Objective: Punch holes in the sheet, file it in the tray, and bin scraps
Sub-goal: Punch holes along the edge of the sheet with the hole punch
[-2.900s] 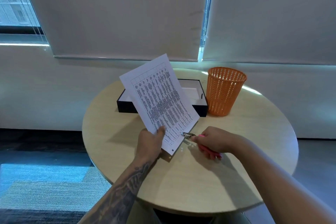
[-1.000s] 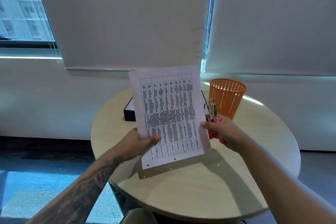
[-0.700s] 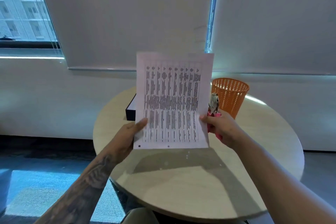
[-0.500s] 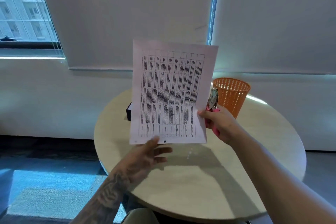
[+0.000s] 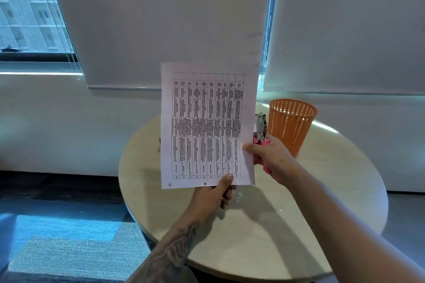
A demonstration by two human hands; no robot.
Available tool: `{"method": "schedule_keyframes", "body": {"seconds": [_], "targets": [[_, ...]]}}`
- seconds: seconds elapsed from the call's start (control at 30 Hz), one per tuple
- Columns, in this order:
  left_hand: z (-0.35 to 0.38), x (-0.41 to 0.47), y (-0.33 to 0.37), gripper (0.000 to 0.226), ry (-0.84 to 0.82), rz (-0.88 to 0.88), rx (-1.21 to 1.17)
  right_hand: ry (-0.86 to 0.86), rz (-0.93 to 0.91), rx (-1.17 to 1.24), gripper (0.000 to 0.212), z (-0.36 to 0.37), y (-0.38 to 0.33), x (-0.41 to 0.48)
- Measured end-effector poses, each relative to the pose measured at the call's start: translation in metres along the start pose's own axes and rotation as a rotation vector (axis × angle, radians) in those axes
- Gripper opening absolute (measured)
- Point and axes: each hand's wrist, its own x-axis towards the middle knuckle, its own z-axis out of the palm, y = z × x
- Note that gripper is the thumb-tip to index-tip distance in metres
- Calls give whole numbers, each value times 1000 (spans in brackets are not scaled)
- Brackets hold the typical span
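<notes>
A printed sheet point(image 5: 207, 126) with a table of text is held upright above the round table, with punched holes along its bottom edge. My left hand point(image 5: 213, 200) pinches the sheet's bottom edge from below, thumb on the front. My right hand point(image 5: 269, 158) grips the sheet's right edge with the thumb and also holds a pink-handled metal hole punch point(image 5: 261, 128), its head pointing up. The black tray point(image 5: 159, 141) is almost wholly hidden behind the sheet. Tiny white scraps point(image 5: 239, 195) lie on the tabletop under the sheet.
An orange mesh bin point(image 5: 291, 126) stands on the round wooden table point(image 5: 322, 190) at the back right, just right of the punch. Roller blinds and a low wall are behind the table. Blue-grey carpet lies to the left.
The sheet rose from leaning low over the table to upright. My left hand let go of its left edge, dropped, and now grips the bottom edge. My right hand kept its hold.
</notes>
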Motion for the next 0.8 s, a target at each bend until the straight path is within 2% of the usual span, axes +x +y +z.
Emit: {"method": "schedule_keyframes", "body": {"seconds": [0.13, 0.2, 0.33, 0.4, 0.5, 0.63, 0.8], "targets": [[2, 7, 0, 43, 123, 5, -46, 31, 7, -60, 20, 1, 8, 1], [1, 11, 2, 43, 169, 24, -55, -38, 103, -64, 16, -1, 12, -1], [-1, 20, 11, 41, 248, 141, 14, -115, 291, -183, 29, -6, 19, -14], [0, 27, 16, 39, 280, 193, 40, -141, 296, -201, 38, -6, 21, -22], [4, 35, 25, 35, 327, 248, 26, -179, 281, -85, 56, -6, 21, -31], [9, 40, 34, 33, 355, 266, 25, -223, 346, -15, 62, -7, 21, -40], [15, 44, 39, 32, 365, 286, 13, -209, 253, -82, 66, -1, 21, -45]]}}
